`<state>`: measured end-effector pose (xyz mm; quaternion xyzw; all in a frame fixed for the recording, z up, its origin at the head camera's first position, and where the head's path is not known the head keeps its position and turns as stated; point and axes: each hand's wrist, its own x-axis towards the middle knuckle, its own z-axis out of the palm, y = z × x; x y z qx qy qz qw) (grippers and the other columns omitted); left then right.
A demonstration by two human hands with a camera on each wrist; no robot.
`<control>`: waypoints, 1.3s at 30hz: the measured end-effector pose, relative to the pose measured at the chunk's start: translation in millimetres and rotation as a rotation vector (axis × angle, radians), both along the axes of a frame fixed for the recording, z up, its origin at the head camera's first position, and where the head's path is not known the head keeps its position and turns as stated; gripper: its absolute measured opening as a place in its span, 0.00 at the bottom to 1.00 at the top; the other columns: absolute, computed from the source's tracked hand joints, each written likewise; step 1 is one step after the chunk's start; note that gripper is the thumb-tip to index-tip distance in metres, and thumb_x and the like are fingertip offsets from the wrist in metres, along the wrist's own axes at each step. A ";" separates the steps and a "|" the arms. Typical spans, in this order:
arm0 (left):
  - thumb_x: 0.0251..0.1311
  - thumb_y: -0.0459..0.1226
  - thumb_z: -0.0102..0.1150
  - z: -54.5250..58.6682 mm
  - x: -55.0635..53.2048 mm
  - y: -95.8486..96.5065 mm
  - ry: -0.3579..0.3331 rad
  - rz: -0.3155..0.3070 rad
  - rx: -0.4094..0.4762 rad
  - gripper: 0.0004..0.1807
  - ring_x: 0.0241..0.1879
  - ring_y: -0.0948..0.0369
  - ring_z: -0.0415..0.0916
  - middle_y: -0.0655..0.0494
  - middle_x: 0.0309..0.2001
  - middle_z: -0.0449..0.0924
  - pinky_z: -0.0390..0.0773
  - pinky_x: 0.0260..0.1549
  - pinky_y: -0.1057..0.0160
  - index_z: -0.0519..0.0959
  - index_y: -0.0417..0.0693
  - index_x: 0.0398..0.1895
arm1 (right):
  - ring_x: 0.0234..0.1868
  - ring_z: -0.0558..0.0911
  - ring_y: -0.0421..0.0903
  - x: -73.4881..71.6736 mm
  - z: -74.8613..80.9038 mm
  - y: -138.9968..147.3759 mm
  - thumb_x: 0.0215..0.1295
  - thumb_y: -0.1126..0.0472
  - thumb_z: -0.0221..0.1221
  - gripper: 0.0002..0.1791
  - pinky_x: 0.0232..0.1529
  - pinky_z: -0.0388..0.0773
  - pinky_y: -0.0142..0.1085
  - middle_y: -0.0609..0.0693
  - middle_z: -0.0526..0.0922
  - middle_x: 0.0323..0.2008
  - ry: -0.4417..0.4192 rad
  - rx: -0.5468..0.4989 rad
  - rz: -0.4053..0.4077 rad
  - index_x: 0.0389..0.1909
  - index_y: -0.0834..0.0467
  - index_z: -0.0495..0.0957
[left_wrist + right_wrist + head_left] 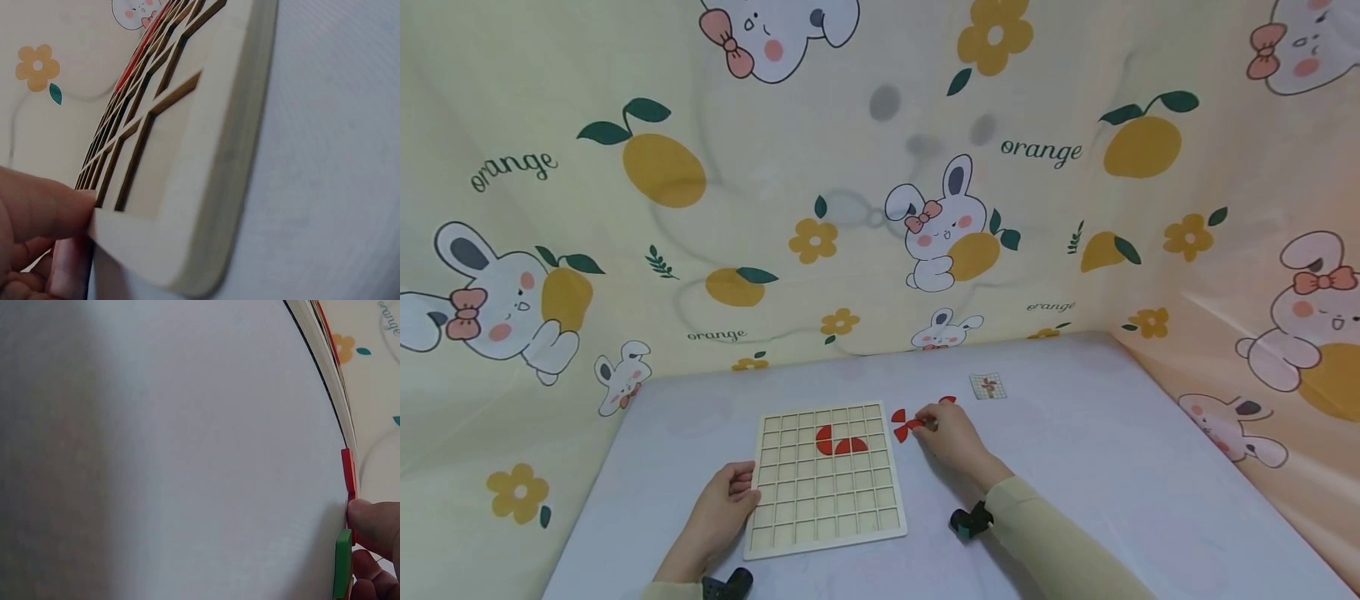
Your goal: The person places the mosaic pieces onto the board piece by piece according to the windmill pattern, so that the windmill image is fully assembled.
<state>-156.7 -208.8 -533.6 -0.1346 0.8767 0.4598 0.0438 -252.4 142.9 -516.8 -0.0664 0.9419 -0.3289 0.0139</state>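
A pale square grid board [820,533] lies on the table, with red quarter-circle pieces [825,442] in several upper cells. My left hand [721,510] grips the board's left edge; in the left wrist view its thumb [50,209] lies over the rim, the other fingers curled beside it. Right of the board, my right hand [957,437] pinches a red piece [913,423] among other loose red pieces [900,433]. The right wrist view shows the thumb [375,522] against red, with a green piece [342,562] close by. The fingertips' far side is hidden.
A small card [988,386] with a gridded picture lies behind the right hand. Another red piece [948,399] shows just beyond the knuckles. A printed curtain [850,208] hangs at the table's back and right side.
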 end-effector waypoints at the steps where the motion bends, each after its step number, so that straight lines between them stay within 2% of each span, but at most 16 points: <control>1: 0.62 0.28 0.57 0.3 -0.2 0.2 -0.002 0.001 0.000 0.27 0.48 0.56 0.71 0.47 0.50 0.70 0.77 0.50 0.57 0.65 0.39 0.65 | 0.38 0.75 0.45 0.0 0.1 -0.2 0.58 0.57 0.68 0.15 0.42 0.81 0.37 0.47 0.81 0.40 0.000 0.003 -0.003 0.46 0.55 0.83; 13: 0.62 0.28 0.57 3.5 0.8 0.8 -0.014 0.000 0.013 0.27 0.49 0.55 0.70 0.47 0.51 0.70 0.76 0.52 0.55 0.65 0.39 0.65 | 0.35 0.75 0.45 0.9 2.9 -3.6 0.59 0.59 0.68 0.10 0.39 0.80 0.36 0.45 0.78 0.33 -0.012 -0.010 -0.021 0.39 0.55 0.79; 31: 0.61 0.28 0.56 2.6 2.1 -0.2 -0.002 -0.004 0.023 0.27 0.49 0.54 0.71 0.46 0.51 0.70 0.76 0.51 0.54 0.65 0.38 0.65 | 0.33 0.74 0.46 4.5 5.6 -7.7 0.59 0.64 0.66 0.10 0.35 0.78 0.36 0.45 0.77 0.31 -0.033 -0.020 0.014 0.39 0.52 0.75; 39: 0.61 0.28 0.56 0.2 1.4 -0.4 -0.006 0.006 0.014 0.27 0.49 0.54 0.70 0.46 0.51 0.70 0.76 0.51 0.54 0.65 0.38 0.64 | 0.32 0.75 0.45 7.2 10.8 -10.4 0.64 0.63 0.61 0.07 0.32 0.77 0.35 0.44 0.77 0.32 -0.019 -0.097 0.043 0.41 0.51 0.78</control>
